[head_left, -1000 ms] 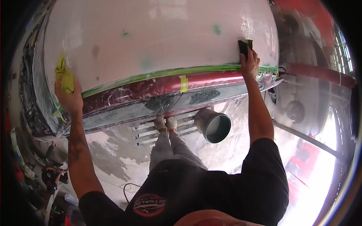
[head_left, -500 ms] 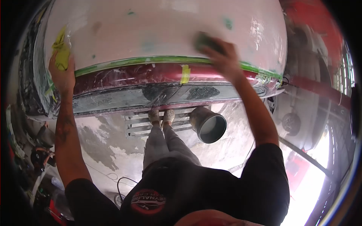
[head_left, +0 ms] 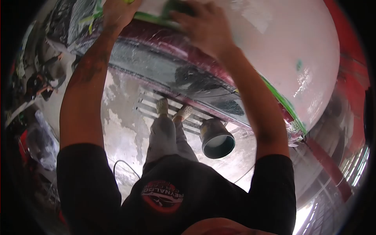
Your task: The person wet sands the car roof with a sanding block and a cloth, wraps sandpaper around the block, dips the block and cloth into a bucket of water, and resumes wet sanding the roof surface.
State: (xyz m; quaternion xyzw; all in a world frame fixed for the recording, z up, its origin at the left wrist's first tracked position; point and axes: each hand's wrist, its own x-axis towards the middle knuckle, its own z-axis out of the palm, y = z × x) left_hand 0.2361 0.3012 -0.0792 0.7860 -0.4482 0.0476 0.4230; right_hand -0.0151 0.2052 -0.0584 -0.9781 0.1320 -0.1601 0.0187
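A pale, glossy curved vehicle panel [head_left: 290, 43] fills the upper right, edged with green tape [head_left: 279, 92]. Over the panel near its taped edge, my right hand [head_left: 205, 27] grips a dark sanding block [head_left: 177, 8], both blurred. At the top left my left hand [head_left: 120, 13] is closed on a yellow-green cloth [head_left: 128, 1]; only a sliver of the cloth shows at the frame's edge. A dark red strip [head_left: 156, 35] and a grey, wet-looking lower section [head_left: 145, 58] run below the tape.
A bucket [head_left: 218, 147] of cloudy liquid stands on the floor beside my feet. Under my shoes lies a slatted platform [head_left: 148, 106]. A cable [head_left: 126, 162] crosses the floor; cluttered items lie at the left. A red bar [head_left: 329, 166] is at the right.
The view has turned, tilting the panel's edge down to the right. My right hand has moved left with the block, nearer my left hand. The cloth has mostly left the frame.
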